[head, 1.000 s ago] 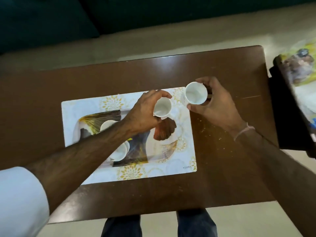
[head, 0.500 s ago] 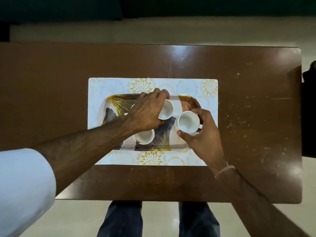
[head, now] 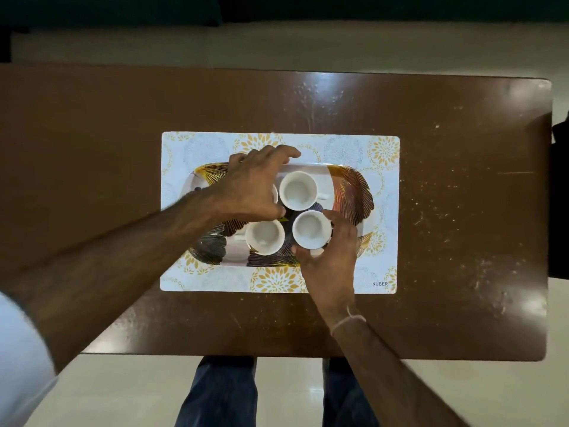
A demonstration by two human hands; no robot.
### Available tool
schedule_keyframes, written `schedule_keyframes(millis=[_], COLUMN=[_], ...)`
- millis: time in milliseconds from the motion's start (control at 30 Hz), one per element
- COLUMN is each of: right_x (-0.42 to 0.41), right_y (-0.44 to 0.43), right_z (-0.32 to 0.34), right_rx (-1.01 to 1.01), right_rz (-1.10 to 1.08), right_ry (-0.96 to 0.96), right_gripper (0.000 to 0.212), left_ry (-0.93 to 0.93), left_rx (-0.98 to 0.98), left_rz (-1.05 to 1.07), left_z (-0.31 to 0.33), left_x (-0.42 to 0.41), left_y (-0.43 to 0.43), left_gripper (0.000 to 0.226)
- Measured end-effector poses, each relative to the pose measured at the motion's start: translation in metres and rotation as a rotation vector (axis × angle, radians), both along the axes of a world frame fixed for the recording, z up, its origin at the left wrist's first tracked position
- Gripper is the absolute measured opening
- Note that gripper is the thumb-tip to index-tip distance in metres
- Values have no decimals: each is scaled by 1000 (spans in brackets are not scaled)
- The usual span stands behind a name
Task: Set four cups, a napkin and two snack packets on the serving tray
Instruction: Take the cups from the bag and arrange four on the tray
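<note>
The serving tray [head: 354, 192], an oval one with a leaf pattern, lies with its long axis from left to right, in the middle of a floral placemat [head: 345, 149] on the brown table [head: 462, 211]. Three white cups stand upright on it with the mouths up: the far cup [head: 297, 190], the near left cup [head: 264, 237] and the near right cup [head: 311, 229]. They stand close together in the tray's centre. A fourth cup [head: 275, 194] shows only as a thin white edge under the left hand [head: 249, 189].

The left hand is spread open above this cup; I cannot tell if it touches it. The right hand [head: 331, 260] grasps the near right cup, fingers around its wall.

The tray's right end is bare, and the table around the placemat is open. The placemat's near right corner reads "KUBER" [head: 380, 284].
</note>
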State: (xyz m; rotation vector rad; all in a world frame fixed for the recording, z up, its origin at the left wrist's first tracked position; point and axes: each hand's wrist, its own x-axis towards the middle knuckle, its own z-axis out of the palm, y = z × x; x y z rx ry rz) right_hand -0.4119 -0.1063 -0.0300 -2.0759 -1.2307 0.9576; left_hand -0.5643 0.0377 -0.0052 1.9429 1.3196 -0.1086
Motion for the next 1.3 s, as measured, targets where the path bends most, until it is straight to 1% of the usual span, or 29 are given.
schedule_keyframes(millis=[67,167,267,333,400,467,567,633,700,767,900,1000,1233,1300], right_x=[-2,1,10,16,21,23,22,19,18,18,21,20,12,8], right_y=[-1,-2,-3,-4,-5,1,20,34,45,52,59,60,51,49], right_z=[0,4,8,13,19,25,27,24,21,19,14,12,7,7], right_rx=[-16,-70,-95,-116,-93,-6,94,55,-7,-41,-56,-57,-60,-62], right_rz=[22,78,149,160,149,166,326,455,540,581,636,631,571,544], right_ry=[16,46,82,57,-65,-173,-284,-399,-527,-614,-669,-657,-600,-586], right_gripper=[78,79,82,84,78,65,50,50,51,47,34,30,31,31], left_ry=[-69,-118,-141,-127,-105,-94,-10,61,40,9,-26,-48,-63,-71], left_rx=[21,83,168,231,266,249,148,101,69,55,51,90,153,142], left_rz=[133,321,427,477,517,590,689,764,876,951,970,955,943,927], left_z=[9,20,23,21,15,8,-3,-8,-11,-13,-16,-16,-17,-16], left_x=[-16,-38,-52,-55,-53,-47,-33,-23,-16,-12,-12,-18,-27,-27], left_y=[-4,-20,-46,-66,-88,-109,-131,-137,-137,-137,-138,-138,-133,-132], left_gripper=[83,67,51,42,36,32,36,40,39,36,31,29,25,25])
